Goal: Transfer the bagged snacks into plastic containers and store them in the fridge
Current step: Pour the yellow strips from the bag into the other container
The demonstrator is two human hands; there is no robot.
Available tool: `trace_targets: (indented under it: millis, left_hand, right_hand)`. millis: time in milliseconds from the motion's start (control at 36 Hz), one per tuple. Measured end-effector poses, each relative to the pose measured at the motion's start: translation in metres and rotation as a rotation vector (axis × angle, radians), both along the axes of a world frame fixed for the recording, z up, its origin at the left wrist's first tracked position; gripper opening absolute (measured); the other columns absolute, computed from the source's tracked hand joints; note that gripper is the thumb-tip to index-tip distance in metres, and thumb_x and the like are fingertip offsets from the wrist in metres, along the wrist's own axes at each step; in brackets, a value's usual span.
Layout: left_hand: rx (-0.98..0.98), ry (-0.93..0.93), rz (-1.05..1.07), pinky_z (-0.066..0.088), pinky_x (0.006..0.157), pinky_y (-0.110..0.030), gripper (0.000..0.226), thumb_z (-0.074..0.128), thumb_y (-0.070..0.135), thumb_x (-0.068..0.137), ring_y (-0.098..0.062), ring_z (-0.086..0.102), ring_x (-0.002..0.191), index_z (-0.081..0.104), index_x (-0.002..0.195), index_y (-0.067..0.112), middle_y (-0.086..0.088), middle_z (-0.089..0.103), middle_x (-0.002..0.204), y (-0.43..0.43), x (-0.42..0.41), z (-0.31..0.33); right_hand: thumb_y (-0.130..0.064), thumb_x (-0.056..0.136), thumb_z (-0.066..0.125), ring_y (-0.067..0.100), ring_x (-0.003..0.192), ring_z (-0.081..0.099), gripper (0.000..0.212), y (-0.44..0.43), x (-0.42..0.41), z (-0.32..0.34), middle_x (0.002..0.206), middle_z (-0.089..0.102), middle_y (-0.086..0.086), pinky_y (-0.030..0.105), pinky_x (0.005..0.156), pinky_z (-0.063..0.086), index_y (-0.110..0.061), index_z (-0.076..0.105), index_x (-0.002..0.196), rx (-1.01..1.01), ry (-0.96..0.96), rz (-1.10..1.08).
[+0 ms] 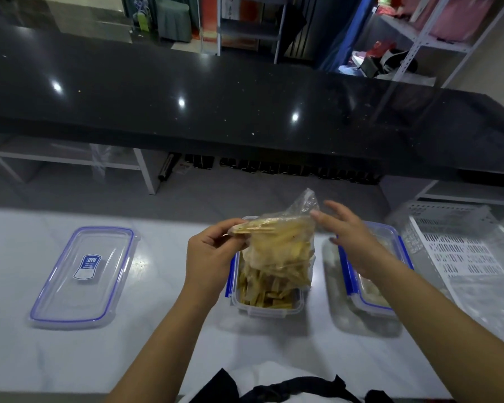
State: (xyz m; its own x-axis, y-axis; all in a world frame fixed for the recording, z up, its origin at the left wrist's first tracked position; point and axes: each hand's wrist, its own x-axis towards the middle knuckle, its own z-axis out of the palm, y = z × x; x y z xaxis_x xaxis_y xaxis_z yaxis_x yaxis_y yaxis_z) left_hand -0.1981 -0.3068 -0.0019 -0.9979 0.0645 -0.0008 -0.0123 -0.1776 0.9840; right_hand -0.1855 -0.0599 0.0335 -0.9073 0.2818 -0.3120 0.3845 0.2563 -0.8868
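Left grip (216,242) pinches a corner of the limp, likely slippery snack bag (277,248) while right grip (346,231) touches it, fingers spread.

Two containers: centre one (268,312), right one (374,305). One loose lid (85,274). One snack bag (277,248). One basket (463,251).

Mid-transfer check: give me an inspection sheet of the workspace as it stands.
Surface: glossy white table.
Job's things: bag of chips held over the open container, which is partly filled; lid lies to the left; second container to the right, partly behind the arm.
Clutter: white basket at far right.
Grippers: left hand pinches the bag; right hand open at its top.
Cables: nothing seen.
Surroundings: black counter, shelves beyond.
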Motion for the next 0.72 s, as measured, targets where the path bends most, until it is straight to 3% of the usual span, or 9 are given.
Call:
trace_targets:
  millis: [56,111,167,333,417,583,722]
  left_hand:
    - [0.016,0.000,-0.017,0.059,0.072,-0.022,0.023,0.071,0.009,0.090,-0.018,0.075,0.089,0.081,0.095,0.029,0.000,0.078,0.093,0.001,0.001,0.001]
    - [0.015,0.002,-0.023,0.059,0.073,-0.023,0.025,0.070,0.008,0.091,-0.019,0.075,0.090,0.081,0.096,0.030,-0.001,0.078,0.093,0.003,0.001,0.002]
    - [0.022,-0.002,-0.012,0.060,0.073,-0.025,0.023,0.070,0.008,0.091,-0.021,0.075,0.090,0.081,0.097,0.027,-0.002,0.078,0.093,0.002,0.000,0.003]
    - [0.031,-0.029,0.053,0.062,0.073,-0.029,0.014,0.069,0.018,0.093,-0.023,0.075,0.088,0.080,0.102,0.022,-0.002,0.078,0.095,-0.005,0.000,0.001]
    - [0.050,-0.040,0.073,0.061,0.074,-0.028,0.015,0.069,0.019,0.093,-0.023,0.075,0.089,0.079,0.104,0.019,-0.004,0.078,0.095,-0.005,-0.001,0.002]
    - [0.059,-0.003,0.082,0.058,0.072,-0.020,0.014,0.068,0.025,0.092,-0.017,0.075,0.089,0.079,0.097,0.031,0.003,0.079,0.094,-0.001,-0.004,0.013]
    - [0.033,0.028,0.029,0.061,0.078,-0.027,0.013,0.068,0.033,0.090,-0.019,0.075,0.088,0.081,0.094,0.037,0.002,0.079,0.093,0.001,-0.009,0.024]
  right_hand:
    - [-0.054,0.074,0.074,0.021,0.122,0.057,0.070,0.001,-0.004,-0.006,0.130,0.063,-0.001,0.043,0.104,0.043,-0.026,0.055,0.136,-0.052,-0.078,0.041]
    - [-0.031,0.088,0.072,0.024,0.114,0.063,0.027,0.001,-0.007,-0.011,0.113,0.073,0.002,0.042,0.102,0.046,-0.020,0.072,0.112,-0.049,-0.013,0.005]
    - [-0.017,0.092,0.068,0.029,0.108,0.067,0.010,0.000,-0.009,-0.012,0.102,0.076,0.006,0.043,0.099,0.049,-0.013,0.076,0.097,-0.070,0.080,-0.081]
    - [-0.007,0.093,0.063,0.014,0.077,0.073,0.013,0.001,-0.005,0.005,0.082,0.077,0.002,0.025,0.069,0.060,-0.010,0.075,0.088,-0.229,0.264,-0.187]
    - [-0.006,0.093,0.062,0.017,0.078,0.073,0.013,0.002,-0.001,0.011,0.084,0.076,0.006,0.029,0.070,0.061,-0.008,0.074,0.089,-0.264,0.296,-0.170]
    - [-0.011,0.094,0.063,0.017,0.079,0.074,0.013,0.007,0.000,0.019,0.083,0.077,0.004,0.033,0.069,0.062,-0.012,0.076,0.092,-0.266,0.350,-0.195]
    - [-0.014,0.094,0.064,0.022,0.087,0.075,0.013,0.016,-0.005,0.030,0.094,0.077,0.007,0.033,0.070,0.061,-0.014,0.077,0.097,-0.243,0.390,-0.205]
